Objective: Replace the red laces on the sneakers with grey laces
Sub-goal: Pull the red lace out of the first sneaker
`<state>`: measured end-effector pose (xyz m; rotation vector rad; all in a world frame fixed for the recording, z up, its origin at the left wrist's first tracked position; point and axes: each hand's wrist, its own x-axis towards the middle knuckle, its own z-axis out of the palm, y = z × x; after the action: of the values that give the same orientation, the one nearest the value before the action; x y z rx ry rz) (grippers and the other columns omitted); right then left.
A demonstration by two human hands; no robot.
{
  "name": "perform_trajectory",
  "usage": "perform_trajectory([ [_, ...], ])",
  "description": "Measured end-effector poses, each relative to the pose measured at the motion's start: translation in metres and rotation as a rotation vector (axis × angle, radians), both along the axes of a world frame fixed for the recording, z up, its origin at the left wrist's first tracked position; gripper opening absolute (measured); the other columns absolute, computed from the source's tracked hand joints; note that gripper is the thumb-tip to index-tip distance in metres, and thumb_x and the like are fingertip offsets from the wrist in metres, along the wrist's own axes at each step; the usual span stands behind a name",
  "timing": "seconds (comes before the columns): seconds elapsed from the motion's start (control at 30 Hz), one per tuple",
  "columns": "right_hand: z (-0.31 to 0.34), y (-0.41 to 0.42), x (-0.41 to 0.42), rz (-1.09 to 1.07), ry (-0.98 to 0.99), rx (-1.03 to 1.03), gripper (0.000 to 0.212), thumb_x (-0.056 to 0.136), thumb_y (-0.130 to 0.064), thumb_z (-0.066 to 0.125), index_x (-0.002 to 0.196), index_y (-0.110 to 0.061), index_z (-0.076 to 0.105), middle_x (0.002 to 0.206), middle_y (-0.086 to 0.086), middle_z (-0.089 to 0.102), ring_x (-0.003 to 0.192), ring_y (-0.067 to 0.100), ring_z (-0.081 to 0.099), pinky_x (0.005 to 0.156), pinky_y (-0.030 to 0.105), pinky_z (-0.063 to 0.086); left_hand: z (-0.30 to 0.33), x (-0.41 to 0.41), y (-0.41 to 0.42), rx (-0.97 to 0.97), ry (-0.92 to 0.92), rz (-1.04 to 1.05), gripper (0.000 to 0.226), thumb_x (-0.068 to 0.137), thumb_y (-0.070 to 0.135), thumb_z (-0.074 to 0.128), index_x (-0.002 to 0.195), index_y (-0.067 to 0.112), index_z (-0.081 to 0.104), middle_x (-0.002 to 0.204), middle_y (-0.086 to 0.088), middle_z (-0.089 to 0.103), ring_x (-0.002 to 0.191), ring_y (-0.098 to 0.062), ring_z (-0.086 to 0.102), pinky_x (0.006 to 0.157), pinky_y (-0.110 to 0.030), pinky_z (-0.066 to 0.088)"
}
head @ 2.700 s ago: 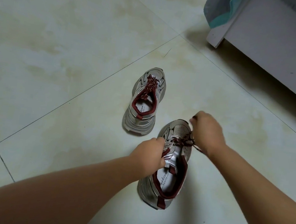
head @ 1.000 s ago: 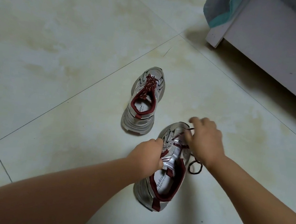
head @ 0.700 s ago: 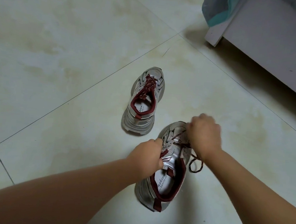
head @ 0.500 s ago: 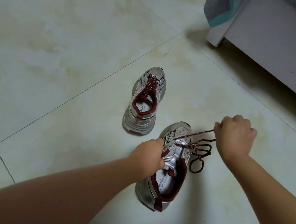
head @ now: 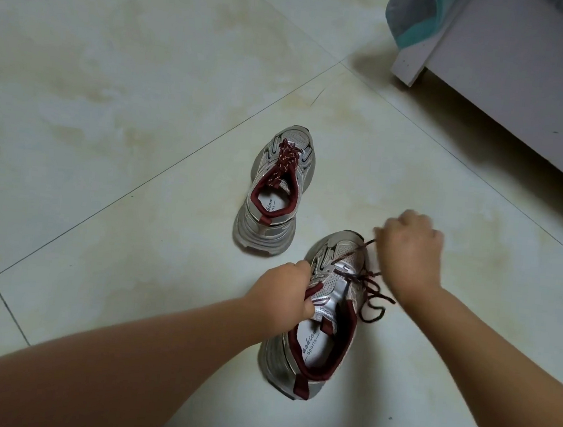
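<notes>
A white cabinet stands well beyond the near sneaker. The far sneaker, fully laced, sits just beyond it. The left hand grips the near sneaker's collar. The right hand pinches its loosened red lace above the toe.

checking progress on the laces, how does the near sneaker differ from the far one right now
The near sneaker has its red lace pulled loose, trailing onto the floor; the far sneaker is still laced up. The left hand grips the near sneaker's collar and the right hand pinches its lace; the far sneaker is untouched. Both are silver with dark red lining, toes pointing away.
</notes>
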<state>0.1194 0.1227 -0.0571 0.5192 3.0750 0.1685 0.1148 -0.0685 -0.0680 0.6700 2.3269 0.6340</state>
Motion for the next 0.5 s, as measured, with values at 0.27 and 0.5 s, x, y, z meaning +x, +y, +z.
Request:
perform_trajectory([
  [0.27, 0.006, -0.006, 0.012, 0.078, 0.019, -0.120, 0.030, 0.087, -0.034, 0.057, 0.101, -0.007, 0.058, 0.103, 0.014, 0.053, 0.104, 0.032, 0.045, 0.091, 0.044, 0.025, -0.001, 0.001, 0.000, -0.007, -0.011, -0.012, 0.022, 0.082, 0.021, 0.057, 0.086, 0.015, 0.036, 0.081, -0.001, 0.045, 0.074, -0.022, 0.044, 0.064, -0.030, 0.033],
  [0.5, -0.011, -0.033, 0.000, 0.256, -0.300, -0.210, 0.033, 0.094, -0.043, 0.040, 0.105, -0.016, 0.057, 0.108, 0.004, 0.055, 0.108, 0.026, 0.046, 0.089, 0.040, 0.031, 0.001, 0.001, 0.002, -0.010, -0.017, -0.009, 0.020, 0.082, 0.020, 0.056, 0.085, 0.014, 0.037, 0.081, -0.002, 0.045, 0.074, -0.021, 0.044, 0.064, -0.029, 0.034],
])
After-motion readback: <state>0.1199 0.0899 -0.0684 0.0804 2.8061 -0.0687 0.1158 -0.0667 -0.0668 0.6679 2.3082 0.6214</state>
